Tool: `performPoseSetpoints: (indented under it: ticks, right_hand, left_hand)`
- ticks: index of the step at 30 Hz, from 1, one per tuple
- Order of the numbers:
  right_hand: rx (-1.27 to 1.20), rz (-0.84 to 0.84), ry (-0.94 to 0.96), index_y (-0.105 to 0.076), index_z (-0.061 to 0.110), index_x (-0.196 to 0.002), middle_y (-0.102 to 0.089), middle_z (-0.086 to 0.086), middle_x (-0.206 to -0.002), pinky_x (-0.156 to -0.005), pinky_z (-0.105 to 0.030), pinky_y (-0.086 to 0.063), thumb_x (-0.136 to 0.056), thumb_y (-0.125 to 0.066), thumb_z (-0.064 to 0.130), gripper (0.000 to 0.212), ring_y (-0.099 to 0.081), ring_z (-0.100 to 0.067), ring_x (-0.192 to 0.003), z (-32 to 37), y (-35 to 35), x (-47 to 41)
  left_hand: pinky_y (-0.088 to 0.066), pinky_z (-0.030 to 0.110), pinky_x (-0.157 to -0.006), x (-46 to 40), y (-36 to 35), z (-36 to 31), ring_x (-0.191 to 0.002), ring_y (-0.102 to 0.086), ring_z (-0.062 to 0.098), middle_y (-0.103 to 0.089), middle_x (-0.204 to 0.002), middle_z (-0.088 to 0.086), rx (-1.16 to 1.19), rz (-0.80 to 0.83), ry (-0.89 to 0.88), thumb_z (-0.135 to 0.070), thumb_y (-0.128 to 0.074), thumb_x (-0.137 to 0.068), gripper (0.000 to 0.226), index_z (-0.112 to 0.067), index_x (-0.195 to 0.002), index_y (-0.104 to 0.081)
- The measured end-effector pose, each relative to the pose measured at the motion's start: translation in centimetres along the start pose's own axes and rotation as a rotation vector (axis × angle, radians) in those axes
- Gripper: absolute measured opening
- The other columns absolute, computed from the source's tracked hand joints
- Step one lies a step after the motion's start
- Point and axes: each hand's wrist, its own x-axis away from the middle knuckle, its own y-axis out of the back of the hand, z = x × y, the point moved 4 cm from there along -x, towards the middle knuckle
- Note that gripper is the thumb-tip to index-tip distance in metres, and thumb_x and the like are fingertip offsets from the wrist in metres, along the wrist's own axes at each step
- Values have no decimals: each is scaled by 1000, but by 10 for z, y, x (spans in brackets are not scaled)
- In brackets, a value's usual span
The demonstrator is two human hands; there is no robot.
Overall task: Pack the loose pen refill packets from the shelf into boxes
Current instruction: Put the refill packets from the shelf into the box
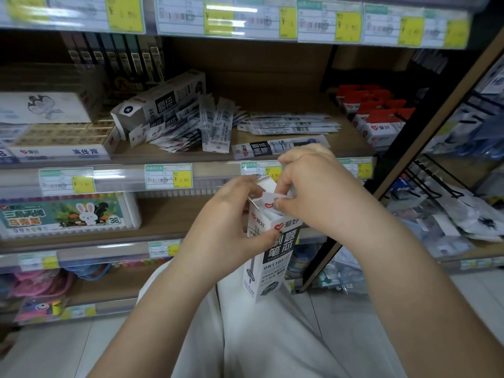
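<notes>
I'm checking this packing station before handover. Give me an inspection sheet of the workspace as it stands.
Surface: wooden shelf, bare at the back, stock along its front.
Job's things: upright white refill box held in front of the shelf, top flaps open; loose refill packets fanned across the shelf; another box lying on its side among them.
Clutter: red-topped packs at right; marker set on the shelf below.
Grippers: left hand grips the box's side; right hand has its fingers at the top flaps, pinching a flap.
Cables: nothing seen.
Surroundings: price labels on the shelf edges; wire rack at right; pale floor below.
</notes>
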Motion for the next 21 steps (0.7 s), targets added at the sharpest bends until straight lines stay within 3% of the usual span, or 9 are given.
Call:
performPoseSetpoints:
  ticks: [2, 5, 8, 10, 12, 14, 18, 21]
  right_hand:
    - [20, 48, 32, -71, 22, -92, -55, 4, -122, -103, -30, -34, -85, -62, 32, 15, -39, -19, -122, 1, -7, -3]
    - [44, 20, 75, -69, 16, -86, -64, -5, -102, -92, -35, -42, -83, -61, 29, 15, -55, -23, -101, 3, -14, -6]
    - [55, 102, -30, -62, 24, -72, -60, -4, -111, -93, -38, -43, -80, -63, 34, 13, -52, -25, -106, -1, -17, -11]
    - [94, 162, -130, -54, 28, -67, -55, 1, -119, -91, -31, -41, -78, -66, 38, 20, -47, -25, -114, -3, -16, -12]
    - [140, 180, -116, -61, 30, -81, -56, 4, -106, -80, -28, -36, -81, -66, 33, 6, -43, -22, -118, -2, -14, -14]
    - [174, 216, -91, -65, 28, -94, -48, 3, -86, -79, -29, -37, -83, -65, 26, 12, -42, -20, -118, 0, -12, -12]
    - [139, 196, -90, -65, 25, -101, -44, 0, -91, -80, -31, -39, -84, -65, 26, 18, -43, -21, -116, 6, -9, -15]
    - [121, 131, -127, -66, 26, -99, -47, -1, -93, -74, -28, -35, -82, -67, 29, 17, -47, -21, -111, 6, -7, -17]
  left_hand:
    - [-24, -4, -84, 0, -1, 0, -112, -42, 1, -52, -131, -1, 2, -1, -1, -27, -81, -65, 55, -12, -112, -58]
    - [-25, -3, -85, 1, -2, 0, -114, -42, 1, -53, -130, 0, 4, -2, 1, -27, -81, -65, 54, -12, -111, -58]
    - [-27, -1, -86, 1, -2, -1, -114, -42, 1, -53, -129, -1, 17, -5, 1, -25, -82, -64, 54, -11, -111, -59]
    - [-32, 6, -88, 1, -3, -2, -112, -44, 1, -53, -128, -2, 27, 0, -4, -24, -82, -64, 54, -10, -111, -59]
    - [-37, 13, -88, 1, -4, -4, -109, -46, 2, -54, -126, -3, 33, 8, -10, -28, -80, -63, 54, -10, -110, -59]
    - [-39, 17, -87, 1, -5, -6, -108, -48, 3, -55, -124, -5, 37, 9, -13, -32, -75, -62, 54, -10, -109, -59]
    - [-40, 17, -87, 1, -2, -4, -107, -47, 2, -56, -122, -6, 31, -14, 0, -35, -72, -62, 55, -12, -110, -58]
    - [-35, 8, -87, 1, -1, -2, -110, -45, 1, -55, -126, -4, 30, -22, 7, -28, -79, -65, 54, -11, -112, -58]
